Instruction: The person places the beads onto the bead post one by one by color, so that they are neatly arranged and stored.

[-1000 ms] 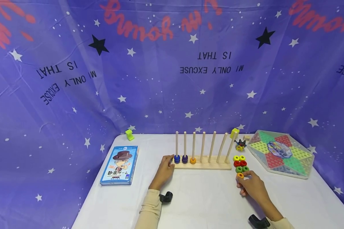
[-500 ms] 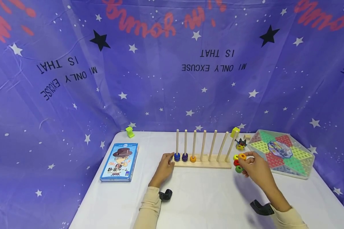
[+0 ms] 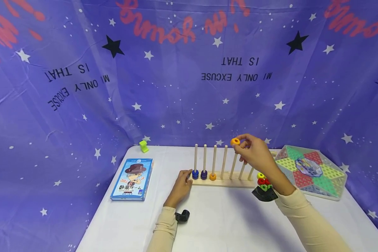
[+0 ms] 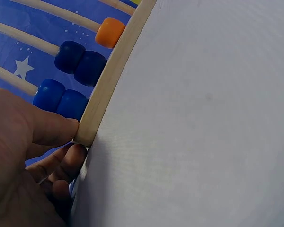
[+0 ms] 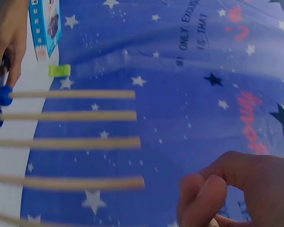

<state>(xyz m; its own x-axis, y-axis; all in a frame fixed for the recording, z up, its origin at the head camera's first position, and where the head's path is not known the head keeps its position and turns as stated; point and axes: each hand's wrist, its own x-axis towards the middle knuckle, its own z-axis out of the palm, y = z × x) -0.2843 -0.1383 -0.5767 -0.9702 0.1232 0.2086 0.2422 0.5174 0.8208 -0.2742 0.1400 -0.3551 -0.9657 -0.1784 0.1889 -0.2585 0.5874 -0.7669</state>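
Note:
A wooden peg rack [image 3: 220,183] with a row of upright pegs stands on the table. Blue beads [image 3: 195,176] sit on its leftmost peg, purple beads [image 3: 204,177] on the second and one orange bead [image 3: 212,177] on the third. My left hand [image 3: 180,189] grips the rack's left end, thumb and fingers on either side of the wood in the left wrist view. Between thumb and fingers, my right hand [image 3: 255,152] pinches another orange bead [image 3: 232,142], near the tops of the right-hand pegs. That bead is hidden in the right wrist view.
Loose yellow, red and green beads [image 3: 260,181] lie right of the rack, partly behind the right wrist. A hexagonal board game [image 3: 312,171] lies at the right. On the left are a blue game box [image 3: 132,179] and a lime-green block [image 3: 143,146]. A purple cloth hangs behind.
My right hand has lifted the orange bead from beside the loose beads and carried it up and left to the pegs. The left hand has stayed at the rack's end.

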